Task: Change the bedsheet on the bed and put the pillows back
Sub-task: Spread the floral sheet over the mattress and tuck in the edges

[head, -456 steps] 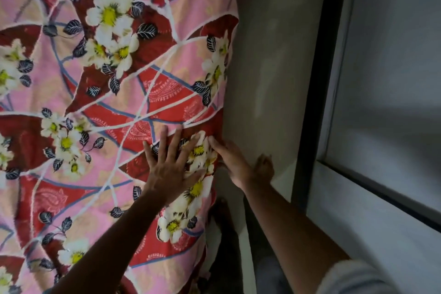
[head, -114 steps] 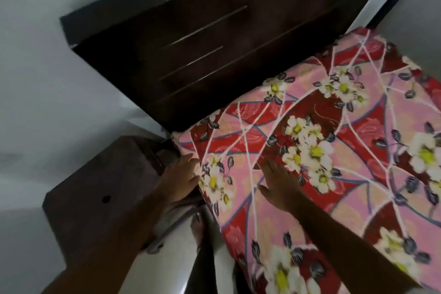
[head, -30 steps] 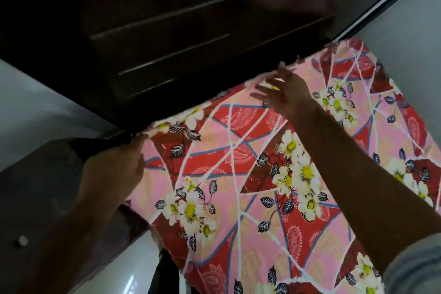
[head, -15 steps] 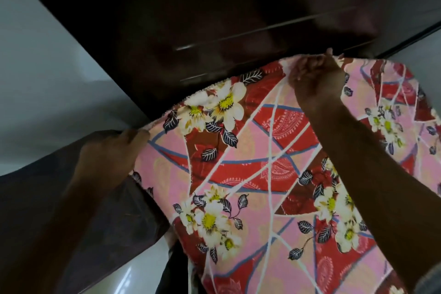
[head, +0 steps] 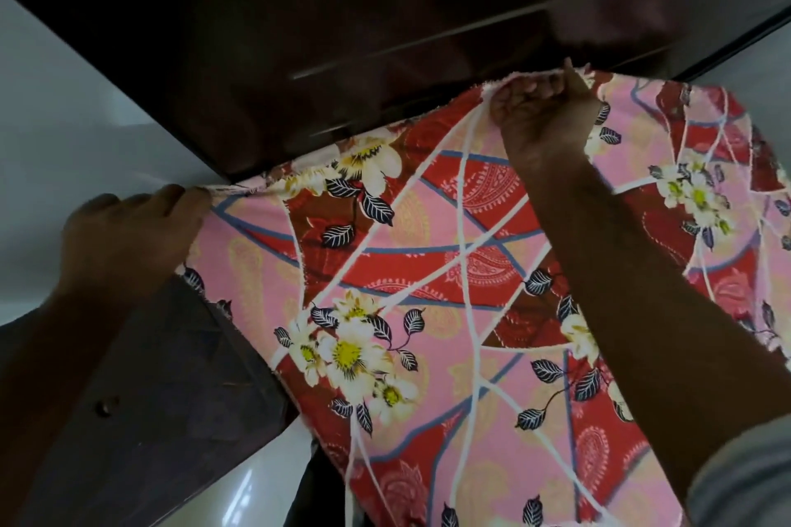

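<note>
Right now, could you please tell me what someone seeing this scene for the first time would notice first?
The loud pink and red flowered bedsheet fills the middle and right. Both hands grip its far edge: the left hand at the corner on the left, the right hand further along, up against the dark headboard across the top. A dark bedside cabinet sits at lower left.

Home bedroom: floral bedsheet [head: 428, 270], dark wooden headboard [head: 299, 34].
</note>
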Motion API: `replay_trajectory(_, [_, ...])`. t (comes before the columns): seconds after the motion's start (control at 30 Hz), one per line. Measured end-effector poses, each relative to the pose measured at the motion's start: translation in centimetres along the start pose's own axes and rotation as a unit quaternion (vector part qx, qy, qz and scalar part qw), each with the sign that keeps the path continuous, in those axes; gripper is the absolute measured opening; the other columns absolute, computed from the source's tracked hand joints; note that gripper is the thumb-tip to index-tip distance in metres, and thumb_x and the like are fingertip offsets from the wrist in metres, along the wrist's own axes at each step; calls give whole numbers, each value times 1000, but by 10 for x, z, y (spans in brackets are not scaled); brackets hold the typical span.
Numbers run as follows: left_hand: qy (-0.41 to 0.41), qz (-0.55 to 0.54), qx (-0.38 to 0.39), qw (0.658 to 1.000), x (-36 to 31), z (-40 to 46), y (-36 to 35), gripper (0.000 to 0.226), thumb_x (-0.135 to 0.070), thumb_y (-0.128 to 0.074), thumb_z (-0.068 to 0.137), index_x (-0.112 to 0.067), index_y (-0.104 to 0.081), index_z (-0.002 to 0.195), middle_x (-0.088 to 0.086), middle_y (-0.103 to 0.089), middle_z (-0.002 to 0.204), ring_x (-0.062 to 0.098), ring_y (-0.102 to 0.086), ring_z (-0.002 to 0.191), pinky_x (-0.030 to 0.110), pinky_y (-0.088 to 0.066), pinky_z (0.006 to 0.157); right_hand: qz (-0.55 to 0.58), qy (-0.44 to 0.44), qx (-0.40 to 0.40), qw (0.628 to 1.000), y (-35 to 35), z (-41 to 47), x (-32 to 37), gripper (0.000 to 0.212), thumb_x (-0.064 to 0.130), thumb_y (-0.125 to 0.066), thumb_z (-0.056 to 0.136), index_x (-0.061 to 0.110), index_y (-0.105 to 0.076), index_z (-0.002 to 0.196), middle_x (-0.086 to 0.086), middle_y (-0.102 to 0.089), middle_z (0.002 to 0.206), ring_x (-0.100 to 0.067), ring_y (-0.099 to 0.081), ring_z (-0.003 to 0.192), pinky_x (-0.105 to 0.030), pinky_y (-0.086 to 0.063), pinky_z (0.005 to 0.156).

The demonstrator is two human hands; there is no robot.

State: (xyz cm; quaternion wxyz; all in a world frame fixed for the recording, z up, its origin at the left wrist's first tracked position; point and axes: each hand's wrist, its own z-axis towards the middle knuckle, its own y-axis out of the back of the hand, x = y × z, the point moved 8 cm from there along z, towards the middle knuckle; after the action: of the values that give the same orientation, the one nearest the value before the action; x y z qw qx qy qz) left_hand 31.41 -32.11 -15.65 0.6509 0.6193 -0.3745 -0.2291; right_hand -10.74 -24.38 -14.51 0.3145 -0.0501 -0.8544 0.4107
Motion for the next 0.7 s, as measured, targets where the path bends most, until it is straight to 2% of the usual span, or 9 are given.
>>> replay_trajectory(0.1, [54, -12, -28, 998, -6, -3, -4, 27, -13, -42, 96, -10, -61, 115, 17, -62, 80, 40, -60, 58, 46, -40, 53, -73, -22, -45, 996, 8, 4, -6, 53, 22, -44, 101, 16, -48, 48, 2, -46, 46, -17, -51, 47, -28, -43, 72])
replay_trajectory(0.2, [70, -58, 20, 996, -24, -2, -23, 39, -13, -42, 91, -11, -62, 124, 19, -64, 81, 40, -59, 50, 43, -41, 48, -167, -60, -53, 983, 16, 5, -7, 43, 20, -43, 97, 15, -53, 55, 0, -56, 55, -18, -59, 56, -26, -49, 73])
replay_trajectory(0.3, [64, -78, 82, 992, -51, -3, -40, 50, -9, -52, 86, -8, -58, 135, 19, -64, 84, 40, -61, 52, 42, -47, 48, -361, -98, -64, 925, 38, 5, -3, 17, 14, -48, 91, 13, -62, 81, -3, -72, 86, -15, -66, 76, -26, -51, 91])
replay_trajectory(0.33, [77, -91, 100, 988, -56, -3, -43, 54, -5, -61, 82, -8, -57, 135, 19, -64, 86, 41, -63, 55, 43, -49, 49, -414, -104, -73, 901, 50, 6, -2, 21, 14, -45, 95, 12, -64, 85, -2, -75, 92, -14, -67, 78, -27, -50, 97])
replay_trajectory(0.4, [114, -115, 121, 979, -61, -2, -44, 64, -3, -72, 75, -9, -56, 136, 17, -63, 97, 44, -67, 67, 43, -49, 50, -463, -91, -78, 878, 67, 7, 1, 23, 17, -45, 99, 11, -66, 94, -3, -76, 96, -12, -72, 81, -26, -57, 83])
replay_trajectory(0.43, [138, -130, 129, 973, -63, -3, -45, 64, -5, -71, 77, -11, -54, 138, 16, -62, 104, 44, -68, 76, 42, -47, 52, -479, -85, -69, 871, 71, 7, 0, 22, 19, -45, 100, 11, -66, 103, -2, -76, 101, -11, -72, 88, -26, -57, 77])
replay_trajectory(0.53, [187, -160, 112, 963, -67, -4, -47, 55, -15, -60, 91, -12, -45, 143, 16, -57, 118, 44, -67, 88, 40, -39, 57, -500, -94, -50, 859, 85, 6, -3, 31, 26, -47, 99, 13, -64, 122, 1, -73, 119, -16, -66, 113, -34, -48, 87])
replay_trajectory(0.6, [193, -184, 99, 959, -69, -4, -50, 54, -21, -57, 96, -10, -41, 147, 20, -53, 125, 45, -65, 92, 44, -47, 60, -494, -124, -21, 860, 94, 6, -10, 37, 32, -49, 99, 14, -63, 129, 6, -71, 122, -18, -61, 119, -40, -43, 87])
replay_trajectory(0.7, [197, -191, 133, 952, -80, -9, -53, 63, -28, -62, 93, -9, -39, 149, 26, -40, 144, 50, -52, 120, 62, -51, 85, -492, -148, 6, 858, 98, 5, -17, 34, 34, -47, 101, 20, -62, 128, 8, -69, 125, -17, -58, 121, -41, -42, 83])
